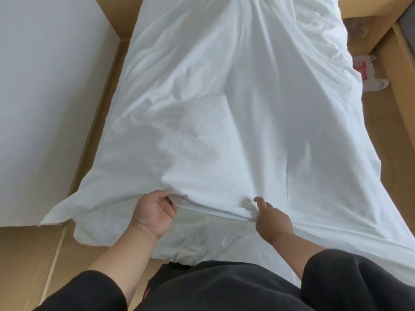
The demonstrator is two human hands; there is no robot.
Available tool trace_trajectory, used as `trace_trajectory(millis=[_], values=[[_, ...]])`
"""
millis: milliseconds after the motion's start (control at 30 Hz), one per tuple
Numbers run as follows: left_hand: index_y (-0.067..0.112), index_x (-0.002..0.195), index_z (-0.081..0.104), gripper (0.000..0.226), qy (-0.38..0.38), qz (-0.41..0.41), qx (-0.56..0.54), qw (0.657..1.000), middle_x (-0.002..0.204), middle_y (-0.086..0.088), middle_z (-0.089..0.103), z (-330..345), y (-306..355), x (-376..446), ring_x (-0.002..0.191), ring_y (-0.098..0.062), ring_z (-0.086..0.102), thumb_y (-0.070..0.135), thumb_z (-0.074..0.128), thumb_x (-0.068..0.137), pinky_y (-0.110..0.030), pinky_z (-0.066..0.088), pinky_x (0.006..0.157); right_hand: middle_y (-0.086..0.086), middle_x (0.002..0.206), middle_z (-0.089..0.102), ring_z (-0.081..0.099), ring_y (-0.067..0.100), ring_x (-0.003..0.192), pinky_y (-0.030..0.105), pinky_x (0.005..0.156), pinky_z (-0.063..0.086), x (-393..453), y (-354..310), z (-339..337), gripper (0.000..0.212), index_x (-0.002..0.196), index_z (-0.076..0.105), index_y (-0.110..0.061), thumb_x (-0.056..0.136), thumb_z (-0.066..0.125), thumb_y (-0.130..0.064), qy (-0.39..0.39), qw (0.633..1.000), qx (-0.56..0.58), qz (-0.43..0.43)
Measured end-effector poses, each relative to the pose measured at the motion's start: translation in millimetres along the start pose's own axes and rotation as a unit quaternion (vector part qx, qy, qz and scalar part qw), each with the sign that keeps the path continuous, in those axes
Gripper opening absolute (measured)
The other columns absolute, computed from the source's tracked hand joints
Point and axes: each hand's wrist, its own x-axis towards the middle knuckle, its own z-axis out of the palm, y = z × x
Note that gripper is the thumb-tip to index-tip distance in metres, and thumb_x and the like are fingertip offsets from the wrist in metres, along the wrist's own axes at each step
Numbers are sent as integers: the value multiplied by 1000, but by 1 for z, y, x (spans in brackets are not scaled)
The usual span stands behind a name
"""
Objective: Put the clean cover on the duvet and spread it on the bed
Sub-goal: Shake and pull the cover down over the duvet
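Cardboard floor (27, 254), plastic bag (368, 72) beside duvet (224, 108)

Bedroom in a home or lodging, under bed-making. White bedding (224, 108) spread lengthwise, wrinkled, filling most of the view. Second white flat surface (45, 97) to the left, most likely another mattress or bed, set just beside the first. Tan wooden floor or platform (29, 261) with visible seams around both. Grey upholstered edge (407, 30) at upper right. Plastic bag with red print (365, 70) lying on the floor at right, beside a white sock (381, 83). No work equipment in view; domestic sleeping quarters.
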Motion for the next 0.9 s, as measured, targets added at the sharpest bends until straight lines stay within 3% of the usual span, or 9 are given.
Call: trace_trajectory(millis=[67,233,333,433,500,600,733,900], values=[[-5,78,69,23,47,-4,20,999,79,-17,66,-21,-7,-5,74,-25,69,-8,47,87,-25,60,66,-6,121,59,62,22,88,32,69,42,-9,14,3,57,136,36,-32,86,37,-5,-6,999,-38,2],[10,84,60,27,3,-26,17,1000,74,-7,58,-59,-25,-15,67,-21,60,-13,45,86,-30,57,66,-10,83,52,50,20,73,31,73,33,-37,45,-5,29,99,49,-28,82,40,-6,15,986,-158,46],[15,87,55,26,11,-28,119,992,88,-9,68,-74,-35,-9,87,-27,69,-11,55,88,-37,56,72,-11,85,55,53,18,78,28,70,39,-68,54,-1,33,106,53,-32,86,41,-8,-43,992,-106,57],[12,96,54,18,54,-4,312,948,100,-5,60,-97,-46,-5,90,-28,58,-2,63,88,-39,43,73,-11,88,57,54,15,80,24,62,36,-103,42,8,29,98,53,-37,89,41,-12,-107,989,-85,64],[15,98,58,23,58,-25,311,948,105,-6,64,-116,-52,-11,92,-32,61,-4,62,85,-41,48,74,-9,84,58,54,13,77,23,58,35,-130,28,19,25,82,50,-35,89,39,-13,-114,987,-51,100],[16,104,62,25,58,-97,289,951,108,-14,68,-155,-58,-28,98,-37,66,-3,64,88,-54,56,90,-4,82,57,54,17,77,26,58,38,-179,4,36,22,77,49,-29,94,40,-19,-88,986,-10,139],[7,110,64,21,-18,-193,457,868,106,-16,70,-208,-66,-61,95,-34,67,11,71,90,-38,54,78,-1,82,56,55,22,77,30,60,39,-242,-19,55,27,76,45,-22,100,34,-25,-86,984,-56,145],[6,110,60,23,-30,-198,567,799,97,-18,62,-232,-83,-89,69,-27,55,15,67,90,-27,44,50,-6,80,54,54,18,77,30,63,41,-295,-24,72,29,72,42,-27,99,32,-32,-63,981,-52,176]])
